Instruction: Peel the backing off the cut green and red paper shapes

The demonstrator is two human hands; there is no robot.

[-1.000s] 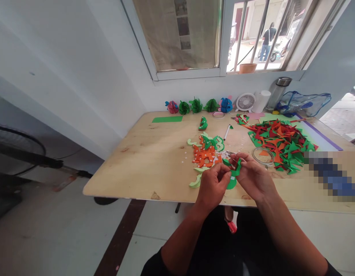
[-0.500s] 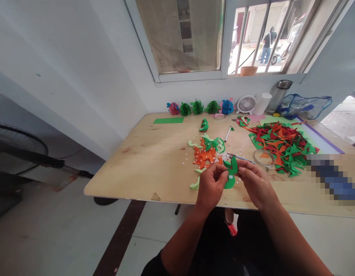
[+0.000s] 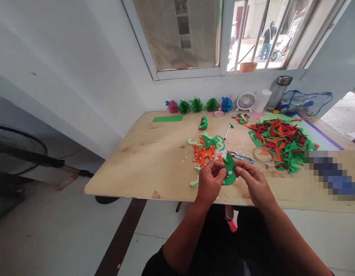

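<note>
Between my two hands is a green paper cutout (image 3: 230, 178) with small white squares on it, held above the near part of the table. My left hand (image 3: 210, 181) pinches its left side. On the right side, the fingertips of my right hand (image 3: 254, 181) close on its edge. Just beyond lie orange paper cutouts (image 3: 204, 154) dotted with white squares, with green cutouts (image 3: 213, 142) behind them. Pale green curved pieces (image 3: 194, 183) rest left of my left hand. Blue-handled scissors (image 3: 242, 157) lie past my fingers.
A heap of red, orange and green paper scraps (image 3: 283, 142) covers the right of the wooden table (image 3: 131, 161). A roll of tape (image 3: 264, 156) lies beside it. Along the wall stand folded paper figures (image 3: 197, 105), a small white fan (image 3: 246, 102) and a glass bottle (image 3: 279, 94).
The green cutout has turned a little in my fingers, its top now pointing up more. My right hand has shifted slightly, and more of the scissors shows. The view has moved a little.
</note>
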